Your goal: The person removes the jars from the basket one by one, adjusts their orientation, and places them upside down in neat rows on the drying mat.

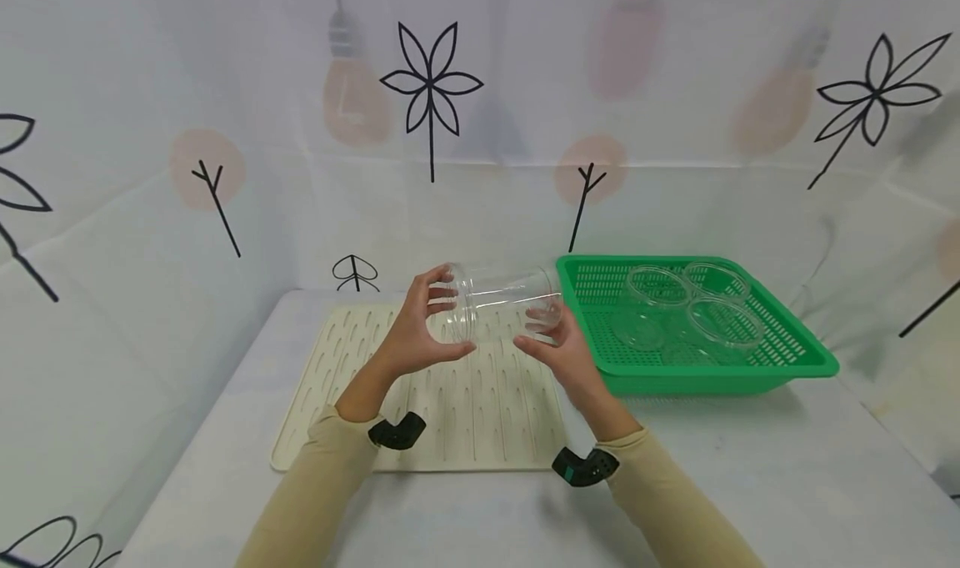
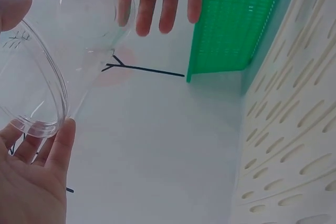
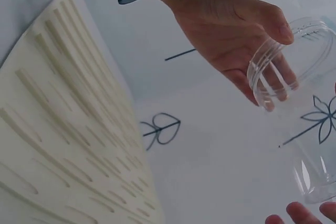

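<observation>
A clear plastic jar [image 1: 506,293] lies sideways in the air between both hands, above the cream ridged mat [image 1: 487,409]. My left hand [image 1: 416,326] grips its threaded mouth end, thumb on one side and fingers on the other. In the right wrist view, the left hand [image 3: 231,35] spans the ringed rim. At the base end is my right hand [image 1: 566,351], its fingers partly seen through the clear wall. The left wrist view shows the right hand's fingers [image 2: 170,3] extended, one overlapping the jar's base.
On the right of the white-covered table [image 1: 750,476] stands a green perforated basket [image 1: 720,380]. Several clear jars [image 1: 723,322] stand upright in it. A patterned white cloth [image 1: 487,209] hangs behind and along the sides.
</observation>
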The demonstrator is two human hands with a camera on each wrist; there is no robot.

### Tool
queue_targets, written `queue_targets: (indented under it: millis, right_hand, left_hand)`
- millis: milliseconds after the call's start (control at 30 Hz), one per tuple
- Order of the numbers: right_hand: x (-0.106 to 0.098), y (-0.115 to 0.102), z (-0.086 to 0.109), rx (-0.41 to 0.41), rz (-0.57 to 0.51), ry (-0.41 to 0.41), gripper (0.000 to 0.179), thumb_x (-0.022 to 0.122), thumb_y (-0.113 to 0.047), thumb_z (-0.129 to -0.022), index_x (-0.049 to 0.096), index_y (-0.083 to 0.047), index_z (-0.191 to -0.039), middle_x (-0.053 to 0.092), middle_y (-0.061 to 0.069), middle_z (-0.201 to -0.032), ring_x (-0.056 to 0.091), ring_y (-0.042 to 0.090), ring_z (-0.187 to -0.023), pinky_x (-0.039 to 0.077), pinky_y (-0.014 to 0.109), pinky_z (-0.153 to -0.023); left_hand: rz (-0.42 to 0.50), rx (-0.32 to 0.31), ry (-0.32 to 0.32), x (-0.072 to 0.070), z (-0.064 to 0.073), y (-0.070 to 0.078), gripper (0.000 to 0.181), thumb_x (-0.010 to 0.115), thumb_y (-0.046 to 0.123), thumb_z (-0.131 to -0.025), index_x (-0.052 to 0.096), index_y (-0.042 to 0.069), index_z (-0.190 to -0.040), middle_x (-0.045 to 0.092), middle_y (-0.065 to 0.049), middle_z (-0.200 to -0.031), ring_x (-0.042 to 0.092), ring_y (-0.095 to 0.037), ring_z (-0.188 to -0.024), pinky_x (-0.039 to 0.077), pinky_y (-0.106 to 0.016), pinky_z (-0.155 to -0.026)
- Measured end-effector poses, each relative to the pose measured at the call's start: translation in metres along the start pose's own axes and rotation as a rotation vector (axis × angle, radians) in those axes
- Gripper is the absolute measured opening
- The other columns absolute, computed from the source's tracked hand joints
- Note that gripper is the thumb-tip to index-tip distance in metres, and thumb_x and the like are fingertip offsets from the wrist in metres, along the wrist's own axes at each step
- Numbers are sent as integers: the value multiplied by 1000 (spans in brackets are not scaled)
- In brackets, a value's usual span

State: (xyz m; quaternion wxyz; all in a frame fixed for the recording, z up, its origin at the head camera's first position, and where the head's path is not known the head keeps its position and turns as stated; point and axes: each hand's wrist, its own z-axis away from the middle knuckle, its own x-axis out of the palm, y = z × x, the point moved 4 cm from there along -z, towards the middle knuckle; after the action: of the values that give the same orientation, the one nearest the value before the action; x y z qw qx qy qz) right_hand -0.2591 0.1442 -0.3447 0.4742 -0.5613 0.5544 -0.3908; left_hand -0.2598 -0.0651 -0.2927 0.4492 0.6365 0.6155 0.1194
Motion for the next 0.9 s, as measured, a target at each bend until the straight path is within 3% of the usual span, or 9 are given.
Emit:
queue_targets:
  millis: [233,533,800,900]
  right_hand:
    - [0,-2,-2,11,-133,-27,75,61,-7,-83,18,-3,-145,39,24,-137,43,36,-120,37,40,-97]
    - [-4,-7,-6,13,-145,-5,74,57,-1,-85,15,-2,-146,39,23,-135,55,7,-99,43,24,-89]
    - [-7,-15,-9,-12,-123,-11,69,60,0,-84,24,-3,-143,40,23,-133,55,12,-102,44,27,-89]
    - [-9,-18,-10,-23,-122,-7,70,59,1,-84,22,-4,-144,39,23,-135,55,12,-102,44,26,-88]
  left_hand:
    - [-23,0,10,-1,1,-4,101,78,-4,-68,13,-3,-145,30,-24,-136,39,-36,-121,41,-46,-95]
    - [-57,-26,16,-1,3,6,103,78,-2,-69,10,1,-146,27,-23,-140,38,-37,-122,41,-51,-93]
    - [-25,19,33,-3,2,3,97,78,-3,-68,16,-1,-143,25,-24,-142,37,-38,-122,43,-50,-91]
    - [-10,-8,31,-3,2,-11,97,78,0,-69,17,4,-145,25,-20,-144,37,-36,-124,42,-48,-93]
